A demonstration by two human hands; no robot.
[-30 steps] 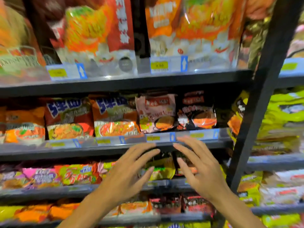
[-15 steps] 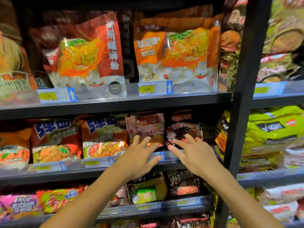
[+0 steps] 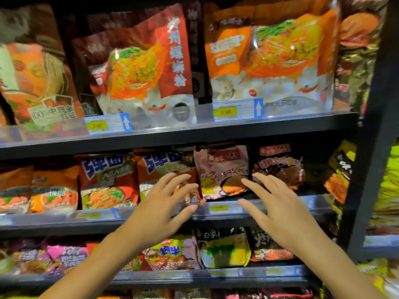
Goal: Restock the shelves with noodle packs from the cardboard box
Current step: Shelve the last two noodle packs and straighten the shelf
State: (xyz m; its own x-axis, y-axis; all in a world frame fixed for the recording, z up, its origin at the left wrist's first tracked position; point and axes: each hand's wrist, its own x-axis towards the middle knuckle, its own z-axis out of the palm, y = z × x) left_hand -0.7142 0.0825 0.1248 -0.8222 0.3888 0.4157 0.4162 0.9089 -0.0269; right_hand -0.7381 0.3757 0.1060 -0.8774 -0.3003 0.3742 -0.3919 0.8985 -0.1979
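Left hand: the bare left hand [image 3: 159, 209] is raised in front of the middle shelf, fingers spread and slack, grasping nothing.
Right hand: the bare right hand [image 3: 274, 210] mirrors it, fingers splayed and empty, index tip just short of the pack ahead.
Task's thing: the pale pink, crinkly plastic noodle pack [image 3: 222, 171] stands upright on the middle shelf, in the gap between the two sets of fingertips and just beyond them.
Neighbours: a black and red plastic noodle pack [image 3: 280, 164] stands beyond the right fingers, touching the pink one; an orange pack with blue lettering [image 3: 159, 167] stands behind the left fingers.
Handling, as I judge it: light, soft-skinned and puffy, with a brittle noodle block inside; the film looks slick, so a hard squeeze would crush it or let it slide.
Where to take hold: both side edges, one hand each, flat fingers on the face and thumbs behind.
Surface: the dark metal shelf [image 3: 216, 220] has a clear front rail with a yellow price tag [image 3: 218, 208] below the fingertips; the rail should stop the pack tipping out.
Room: rows are packed tight above and below the hands; a dark upright post [image 3: 375, 147] stands right of the right fingers.
Cardboard box: not in view.
Hedge: the picture is smeared, so whether any fingertip touches the pink pack I cannot tell.
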